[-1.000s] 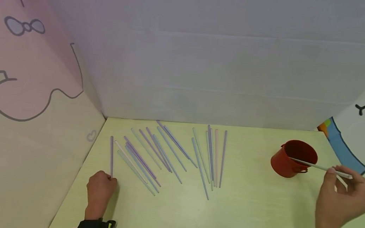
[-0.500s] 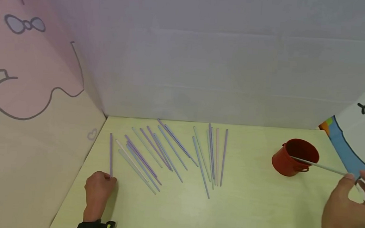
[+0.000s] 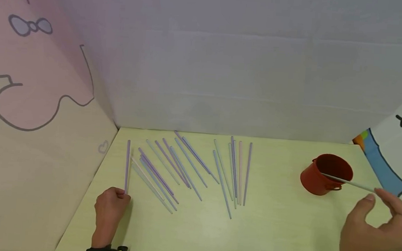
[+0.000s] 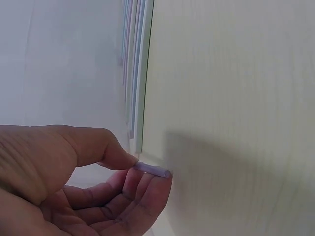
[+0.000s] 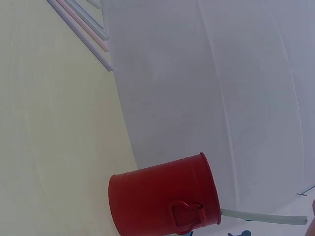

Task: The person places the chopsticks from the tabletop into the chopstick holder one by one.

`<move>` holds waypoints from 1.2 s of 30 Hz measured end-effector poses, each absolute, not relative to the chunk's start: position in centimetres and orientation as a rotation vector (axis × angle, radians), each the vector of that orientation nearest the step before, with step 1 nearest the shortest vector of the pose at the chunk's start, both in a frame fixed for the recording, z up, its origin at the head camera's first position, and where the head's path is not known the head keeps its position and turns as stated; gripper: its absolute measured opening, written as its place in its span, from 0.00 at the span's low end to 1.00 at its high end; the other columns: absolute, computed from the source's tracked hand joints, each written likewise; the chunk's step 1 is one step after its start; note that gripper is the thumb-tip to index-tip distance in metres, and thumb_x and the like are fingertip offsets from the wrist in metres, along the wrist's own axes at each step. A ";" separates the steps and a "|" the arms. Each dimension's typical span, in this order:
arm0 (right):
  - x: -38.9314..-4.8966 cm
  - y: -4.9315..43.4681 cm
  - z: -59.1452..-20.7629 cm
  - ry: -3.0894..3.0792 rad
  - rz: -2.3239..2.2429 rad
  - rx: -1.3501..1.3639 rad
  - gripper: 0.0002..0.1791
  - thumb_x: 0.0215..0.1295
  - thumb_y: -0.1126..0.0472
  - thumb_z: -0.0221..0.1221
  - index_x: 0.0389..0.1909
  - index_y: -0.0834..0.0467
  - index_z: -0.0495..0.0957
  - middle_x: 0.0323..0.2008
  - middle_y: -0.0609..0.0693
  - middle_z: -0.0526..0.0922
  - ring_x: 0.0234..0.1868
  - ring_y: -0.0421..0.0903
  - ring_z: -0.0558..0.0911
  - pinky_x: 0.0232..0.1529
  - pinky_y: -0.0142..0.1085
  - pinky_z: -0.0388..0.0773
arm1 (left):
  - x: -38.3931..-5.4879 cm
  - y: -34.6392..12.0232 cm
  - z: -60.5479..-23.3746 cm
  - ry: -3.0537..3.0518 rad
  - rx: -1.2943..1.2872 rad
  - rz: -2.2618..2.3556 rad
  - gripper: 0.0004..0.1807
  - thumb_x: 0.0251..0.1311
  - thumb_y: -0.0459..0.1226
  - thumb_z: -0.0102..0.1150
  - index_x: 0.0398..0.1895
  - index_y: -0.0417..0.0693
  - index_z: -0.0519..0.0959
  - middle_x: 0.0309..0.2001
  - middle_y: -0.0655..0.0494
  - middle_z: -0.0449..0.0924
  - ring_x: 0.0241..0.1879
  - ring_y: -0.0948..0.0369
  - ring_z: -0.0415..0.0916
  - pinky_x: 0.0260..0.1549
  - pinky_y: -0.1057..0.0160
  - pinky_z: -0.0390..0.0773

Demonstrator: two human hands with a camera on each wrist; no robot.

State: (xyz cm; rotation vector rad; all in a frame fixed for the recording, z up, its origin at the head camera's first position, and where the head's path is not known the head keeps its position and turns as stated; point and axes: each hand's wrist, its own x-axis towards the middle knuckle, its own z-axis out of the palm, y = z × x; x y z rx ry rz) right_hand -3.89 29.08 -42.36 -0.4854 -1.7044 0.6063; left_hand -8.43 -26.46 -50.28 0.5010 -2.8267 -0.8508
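Observation:
My left hand [image 3: 111, 208] pinches the near end of a purple straw [image 3: 127, 167] between thumb and fingers, at the left of the table. The left wrist view shows that straw's short hollow end [image 4: 153, 170] poking out past the fingertips. At the right stands a red bucket-shaped cup [image 3: 311, 179] with small handles. A pale green straw [image 3: 352, 184] leans out of the cup over its rim. My right hand [image 3: 377, 233] is at this straw's outer end, index fingertip right by the tip and thumb apart. In the right wrist view the straw's end shows bare beside a fingertip.
Several purple, blue, green and white straws [image 3: 155, 176] lie fanned out at the left of the light wood table [image 3: 267, 231]. Another loose group of straws [image 3: 234, 170] lies mid-table. A pale cloth wall [image 3: 225, 84] rises behind, with printed cloth sides left and right.
My right hand has slid along the pale green straw and come back left toward its tip, the thumb now apart from it. The purple straw in my left hand has swung slightly right, its far end higher.

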 end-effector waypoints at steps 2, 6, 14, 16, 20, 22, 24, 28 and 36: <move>-3.9 28.7 -42.8 -1.702 0.616 -0.482 0.11 0.64 0.63 0.54 0.43 0.60 0.82 0.41 0.51 0.83 0.50 0.44 0.79 0.56 0.32 0.69 | -8.3 -26.4 -50.2 -2.825 0.488 -0.849 0.08 0.48 0.32 0.59 0.32 0.37 0.82 0.27 0.47 0.83 0.25 0.50 0.78 0.23 0.54 0.73; -3.9 28.1 -43.5 -1.734 0.623 -0.480 0.12 0.64 0.64 0.53 0.41 0.64 0.83 0.39 0.55 0.84 0.48 0.44 0.80 0.55 0.30 0.69 | -8.3 -26.2 -50.1 -2.818 0.438 -0.839 0.07 0.51 0.32 0.59 0.33 0.38 0.81 0.28 0.49 0.83 0.27 0.51 0.78 0.24 0.55 0.72; -4.3 27.2 -43.7 -1.649 0.839 -0.397 0.09 0.61 0.70 0.56 0.37 0.69 0.82 0.35 0.55 0.84 0.40 0.39 0.82 0.47 0.27 0.75 | -8.4 -25.2 -49.8 -2.726 0.345 -0.894 0.05 0.50 0.31 0.62 0.32 0.42 0.81 0.28 0.54 0.83 0.25 0.58 0.81 0.23 0.61 0.73; -4.4 26.8 -43.9 -1.603 0.963 -0.349 0.08 0.59 0.72 0.56 0.36 0.72 0.81 0.34 0.58 0.84 0.37 0.40 0.83 0.44 0.27 0.76 | -8.4 -24.9 -49.9 -2.711 0.321 -0.930 0.05 0.50 0.31 0.63 0.32 0.42 0.81 0.29 0.55 0.82 0.25 0.60 0.80 0.21 0.64 0.72; -4.5 25.7 -44.7 -1.586 1.150 -0.279 0.08 0.57 0.75 0.58 0.36 0.75 0.80 0.34 0.63 0.83 0.34 0.42 0.84 0.41 0.27 0.77 | -8.1 -24.0 -50.0 -2.696 0.254 -1.001 0.06 0.50 0.30 0.64 0.33 0.43 0.81 0.29 0.56 0.82 0.24 0.62 0.80 0.18 0.67 0.72; -4.6 25.2 -45.1 -1.647 1.192 -0.250 0.08 0.57 0.76 0.59 0.38 0.74 0.80 0.35 0.64 0.83 0.35 0.42 0.84 0.41 0.26 0.77 | -8.0 -23.5 -49.9 -2.686 0.213 -1.011 0.06 0.49 0.30 0.64 0.32 0.44 0.81 0.28 0.57 0.82 0.24 0.63 0.79 0.18 0.67 0.73; -4.7 24.6 -45.4 -1.747 1.211 -0.226 0.10 0.57 0.75 0.59 0.40 0.71 0.81 0.36 0.64 0.83 0.36 0.43 0.84 0.42 0.26 0.77 | -7.9 -23.0 -49.8 -2.670 0.167 -1.011 0.06 0.48 0.29 0.65 0.31 0.44 0.81 0.28 0.58 0.81 0.24 0.64 0.79 0.19 0.68 0.74; -4.8 23.4 -46.0 -1.920 1.257 -0.181 0.13 0.59 0.75 0.59 0.45 0.66 0.82 0.38 0.63 0.84 0.38 0.43 0.84 0.42 0.25 0.77 | -7.6 -22.2 -49.7 -2.634 0.102 -1.006 0.08 0.46 0.28 0.66 0.31 0.45 0.80 0.26 0.59 0.80 0.23 0.64 0.79 0.20 0.68 0.75; -5.3 19.9 -45.5 -2.035 1.393 -0.082 0.15 0.60 0.74 0.60 0.47 0.61 0.81 0.39 0.58 0.85 0.39 0.43 0.84 0.44 0.26 0.77 | -7.0 -21.2 -49.9 -2.585 0.018 -1.106 0.11 0.46 0.27 0.64 0.33 0.49 0.78 0.28 0.63 0.78 0.25 0.68 0.77 0.25 0.71 0.78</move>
